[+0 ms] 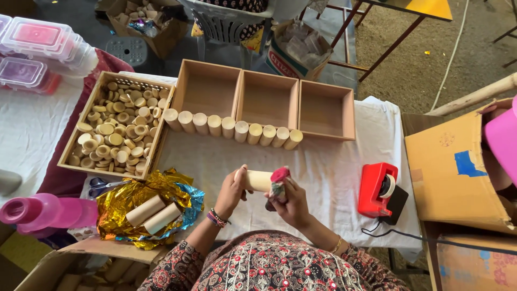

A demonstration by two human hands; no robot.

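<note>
Here the left hand (232,189) and right hand (293,202) grip a tube (258,180), its end hidden.

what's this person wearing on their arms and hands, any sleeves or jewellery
Both hands are bare, with no gloves. The left hand has a stack of beaded and thread bracelets in dark, pink and pale colours at the wrist. The right hand has a thin gold-coloured bangle on its forearm. Sleeves with a red, black and white floral print cover the upper arms.

Single head-worn view looks steeply down from above the seated person's lap, facing forward across the white-covered bench (334,172), near to the raised hands, far edge and floor beyond within frame; no second view shares the scene.
</note>
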